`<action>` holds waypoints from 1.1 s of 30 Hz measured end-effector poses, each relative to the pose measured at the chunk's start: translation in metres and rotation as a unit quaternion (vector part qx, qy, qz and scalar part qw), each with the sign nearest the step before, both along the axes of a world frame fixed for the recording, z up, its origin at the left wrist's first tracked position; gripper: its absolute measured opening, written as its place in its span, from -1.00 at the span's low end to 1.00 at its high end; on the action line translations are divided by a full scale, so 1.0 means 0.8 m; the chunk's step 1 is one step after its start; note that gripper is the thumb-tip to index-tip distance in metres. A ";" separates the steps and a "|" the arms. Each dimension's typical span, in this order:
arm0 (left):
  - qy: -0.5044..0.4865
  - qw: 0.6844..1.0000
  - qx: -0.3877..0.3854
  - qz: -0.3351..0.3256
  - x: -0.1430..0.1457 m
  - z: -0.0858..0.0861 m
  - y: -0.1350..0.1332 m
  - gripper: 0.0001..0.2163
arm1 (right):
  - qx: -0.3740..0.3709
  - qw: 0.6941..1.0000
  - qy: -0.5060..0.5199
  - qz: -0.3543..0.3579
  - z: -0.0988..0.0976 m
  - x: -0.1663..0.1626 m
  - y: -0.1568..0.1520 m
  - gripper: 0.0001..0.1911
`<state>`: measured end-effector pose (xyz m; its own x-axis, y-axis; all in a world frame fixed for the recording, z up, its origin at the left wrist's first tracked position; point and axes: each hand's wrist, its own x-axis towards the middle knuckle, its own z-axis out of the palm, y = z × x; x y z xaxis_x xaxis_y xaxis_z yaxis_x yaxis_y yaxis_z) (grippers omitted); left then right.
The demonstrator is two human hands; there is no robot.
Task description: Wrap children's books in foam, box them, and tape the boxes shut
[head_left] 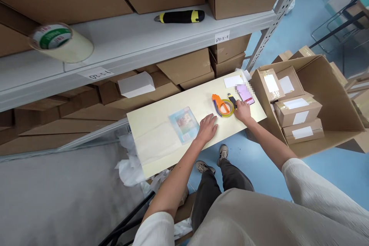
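My left hand (206, 127) rests palm-down on the pale yellow tabletop (158, 123), fingers apart. Just to its left lies a flat packet with a blue-bordered picture (184, 124) in clear plastic wrapping (155, 144). My right hand (243, 111) is closed at the near end of a small black utility knife (232, 100), which lies low against the table. Between the hands sits an orange tape dispenser (220, 103) with a tape roll (230, 109). A phone with a pinkish-purple screen (245, 94) lies just beyond my right fingers, partly blurred out.
On the grey shelf (121, 38) above lie a tape roll (75, 46) and a black-yellow cutter (180, 16). A large open carton (323, 84) with several labelled boxes (298, 107) stands at the right. White paper (233, 81) lies at the table's far end. Crumpled plastic (129, 165) hangs at the left.
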<state>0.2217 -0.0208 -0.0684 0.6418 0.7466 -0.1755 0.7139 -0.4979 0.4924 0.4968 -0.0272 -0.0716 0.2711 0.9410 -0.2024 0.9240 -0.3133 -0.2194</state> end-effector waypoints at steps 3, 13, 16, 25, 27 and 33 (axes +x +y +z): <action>0.001 1.000 0.003 0.001 0.000 0.001 0.001 -0.54 | 0.019 1.000 -0.010 -0.012 0.003 0.004 -0.002 -0.67; 0.005 1.000 -0.004 0.004 -0.007 0.005 0.005 -0.54 | 0.067 0.997 0.020 -0.018 0.009 0.023 0.008 -0.65; 0.004 1.000 -0.006 0.007 -0.013 0.004 0.003 -0.54 | 0.062 0.997 0.035 -0.027 0.006 0.024 0.011 -0.65; -0.001 1.000 -0.004 0.013 -0.031 0.006 0.003 -0.55 | 0.159 0.983 0.073 -0.058 0.037 0.012 0.011 -0.66; -0.008 1.000 -0.001 0.014 -0.038 0.007 0.001 -0.55 | 0.202 0.973 0.098 -0.049 0.052 -0.005 0.010 -0.62; -0.036 0.999 0.011 0.034 -0.080 0.011 -0.008 -0.56 | 0.220 0.939 0.264 -0.032 0.085 -0.104 0.006 -0.60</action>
<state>0.1576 -0.0275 -0.0597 0.6002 0.7919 -0.1127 0.7091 -0.4616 0.5331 0.4140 -0.0221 -0.0039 0.3008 0.9503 0.0799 0.6328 -0.1362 -0.7623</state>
